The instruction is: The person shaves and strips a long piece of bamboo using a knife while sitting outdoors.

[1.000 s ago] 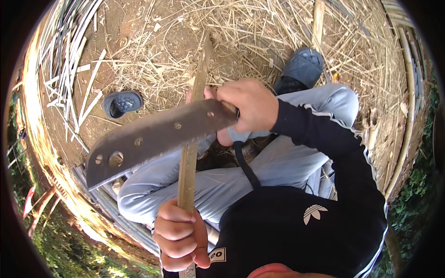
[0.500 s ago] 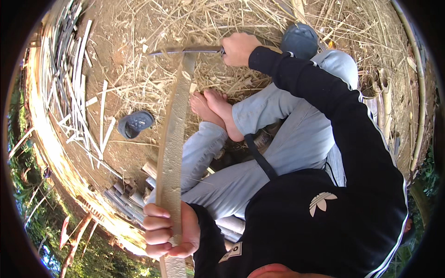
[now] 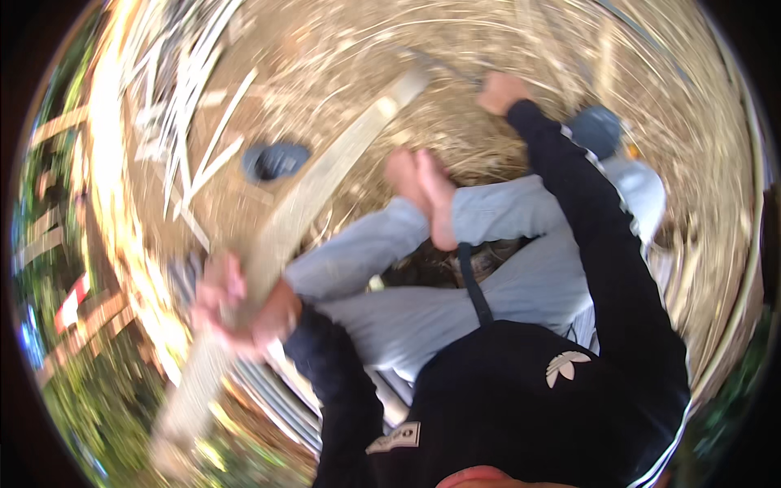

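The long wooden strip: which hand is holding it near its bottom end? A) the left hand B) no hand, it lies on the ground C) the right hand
A: the left hand is wrapped around the long wooden strip low in the picture, while the right hand is stretched out far up by the strip's top end.

Motion-blurred bamboo strip, its lower end indistinct; blade beyond right hand unreadable.

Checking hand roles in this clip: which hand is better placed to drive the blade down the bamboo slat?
Probably the right hand: it sits at the bamboo slat's far tip, where the blurred blade seems to be. The left hand grips the slat's lower part.
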`<state>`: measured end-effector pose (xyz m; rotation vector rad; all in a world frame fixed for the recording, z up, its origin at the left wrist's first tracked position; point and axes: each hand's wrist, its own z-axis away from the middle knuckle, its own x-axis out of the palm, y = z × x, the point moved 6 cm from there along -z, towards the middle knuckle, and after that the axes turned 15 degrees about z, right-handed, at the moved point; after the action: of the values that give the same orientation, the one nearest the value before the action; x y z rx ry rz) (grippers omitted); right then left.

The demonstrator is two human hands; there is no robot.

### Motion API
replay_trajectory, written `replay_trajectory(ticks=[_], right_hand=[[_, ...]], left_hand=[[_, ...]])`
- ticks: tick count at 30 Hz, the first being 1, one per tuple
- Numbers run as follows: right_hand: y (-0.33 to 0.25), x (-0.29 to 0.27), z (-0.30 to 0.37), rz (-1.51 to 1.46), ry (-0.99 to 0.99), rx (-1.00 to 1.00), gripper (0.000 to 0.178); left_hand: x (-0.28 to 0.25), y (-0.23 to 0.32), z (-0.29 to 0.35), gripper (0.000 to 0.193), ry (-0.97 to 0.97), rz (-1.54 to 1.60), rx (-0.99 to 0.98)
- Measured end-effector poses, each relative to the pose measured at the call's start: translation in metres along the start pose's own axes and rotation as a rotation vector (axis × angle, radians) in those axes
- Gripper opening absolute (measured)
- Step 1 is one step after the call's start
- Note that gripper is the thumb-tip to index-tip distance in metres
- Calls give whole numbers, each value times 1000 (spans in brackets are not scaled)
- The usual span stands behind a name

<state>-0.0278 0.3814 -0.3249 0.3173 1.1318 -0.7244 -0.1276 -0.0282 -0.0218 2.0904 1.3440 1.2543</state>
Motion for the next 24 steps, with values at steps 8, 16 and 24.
replay_trajectory(ticks=[8, 16, 24], right_hand=[[16, 32, -18, 105, 35, -87, 47], [8, 16, 6, 132, 51, -35, 56], [31, -37, 12, -112, 372, 26, 54]], left_hand=[[-59, -75, -59, 18, 217, 182, -568], [-71, -59, -45, 45, 100, -68, -718], [-41, -49, -67, 52, -353, -590, -500]])
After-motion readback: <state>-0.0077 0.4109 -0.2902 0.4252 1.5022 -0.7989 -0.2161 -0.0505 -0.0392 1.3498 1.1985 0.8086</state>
